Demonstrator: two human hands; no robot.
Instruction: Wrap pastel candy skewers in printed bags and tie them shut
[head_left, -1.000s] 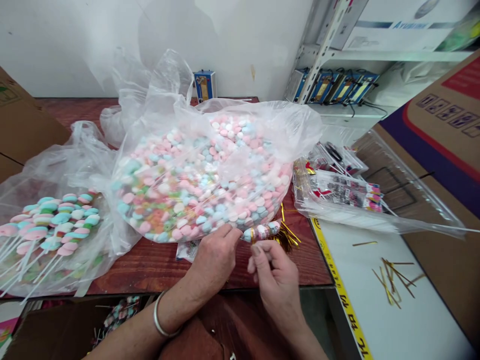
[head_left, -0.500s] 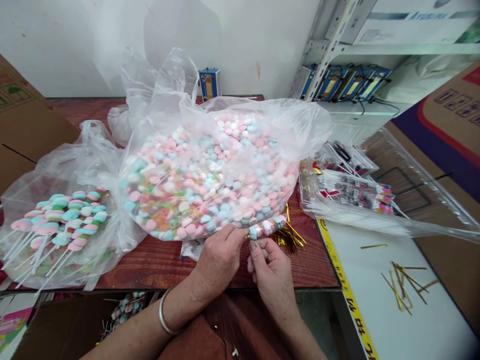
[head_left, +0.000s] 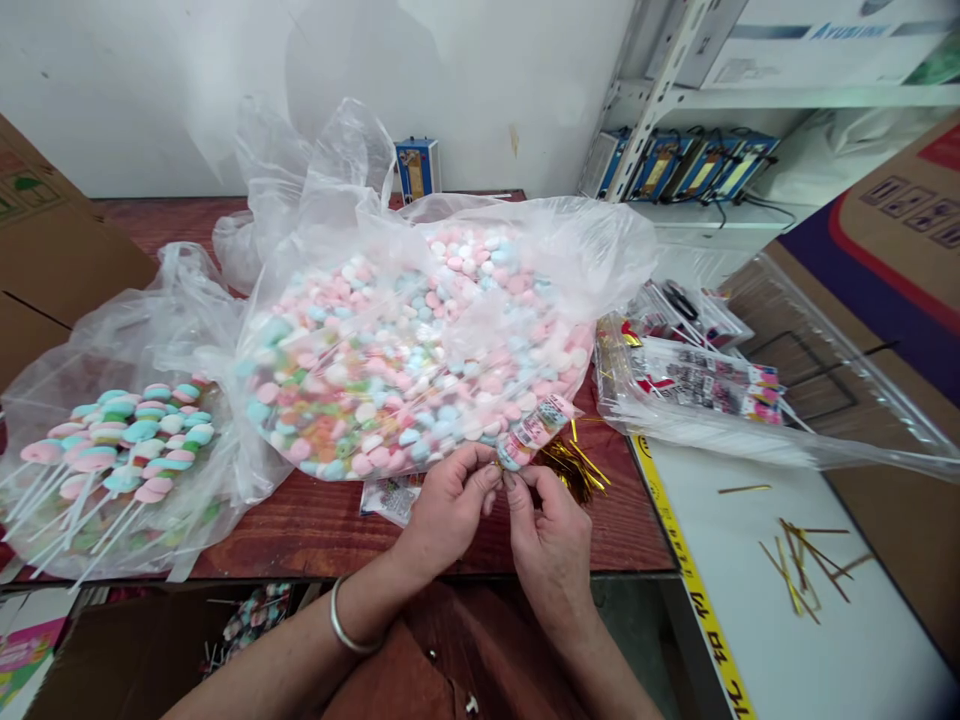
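A marshmallow lollipop in a clear printed wrapper (head_left: 534, 432) points up and right over the near edge of the big bag. My left hand (head_left: 454, 505) is closed, its thumb and fingers pinching the wrapper's gathered neck. Close against it, my right hand (head_left: 553, 535) is closed too, thumb and forefinger pinched at the same neck. A sliver of gold twist tie (head_left: 498, 465) shows between the fingertips; most of it is hidden. More gold twist ties (head_left: 574, 468) lie bunched just behind the right hand. The lollipop's stick is hidden by the hands.
A large clear bag of pastel marshmallow sweets (head_left: 420, 370) covers the middle of the red-brown table (head_left: 300, 540). Unwrapped marshmallow lollipops (head_left: 127, 440) lie on plastic at left. At right are a plastic tray (head_left: 697, 425) of printed wrappers, loose gold ties (head_left: 806, 570) and a cardboard box (head_left: 892, 330).
The wrapped lollipop has turned so its printed face shows and it tilts more upward. My left hand's thumb has come round to the neck, and both hands' fingertips are closer together.
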